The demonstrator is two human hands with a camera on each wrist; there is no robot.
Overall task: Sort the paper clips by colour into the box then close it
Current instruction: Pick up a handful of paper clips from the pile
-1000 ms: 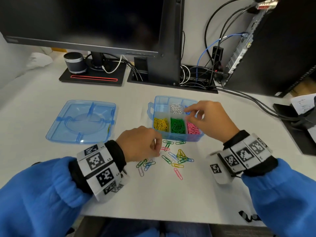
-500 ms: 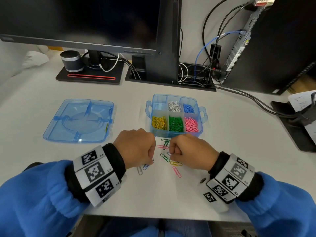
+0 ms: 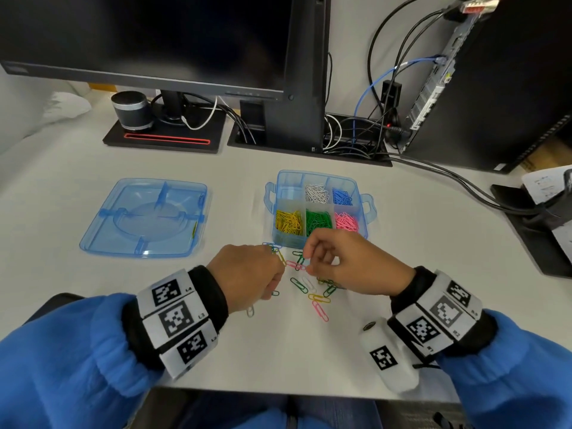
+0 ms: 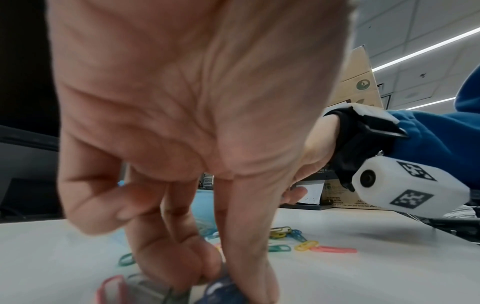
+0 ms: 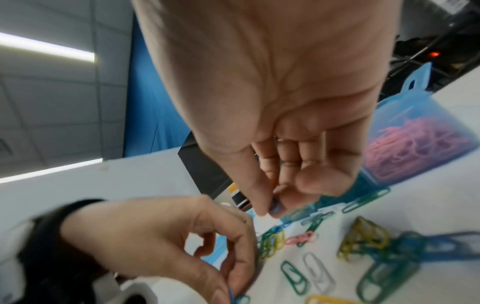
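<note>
The open blue box [image 3: 370,207] stands at mid table, with white [image 3: 315,193], blue [image 3: 342,196], yellow [image 3: 288,222], green [image 3: 318,221] and pink [image 3: 346,221] clips sorted in separate compartments. Loose mixed clips [image 3: 309,287] lie just in front of it. My left hand [image 3: 247,274] rests on the pile's left side, fingertips pinching a dark blue clip [image 4: 221,288] against the table. My right hand [image 3: 306,261] hovers above the pile's far side and pinches a blue clip [image 5: 275,205] between thumb and forefinger.
The box's blue lid [image 3: 145,218] lies upside down to the left. A monitor on its stand [image 3: 173,57], a small speaker [image 3: 131,111], cables [image 3: 356,137] and a computer tower [image 3: 495,88] fill the back. A black device with papers [image 3: 544,218] sits at the right edge.
My right hand left the box, came down to the loose pile and has lifted slightly with a blue clip. My left hand stayed on the pile, shifting slightly forward.
</note>
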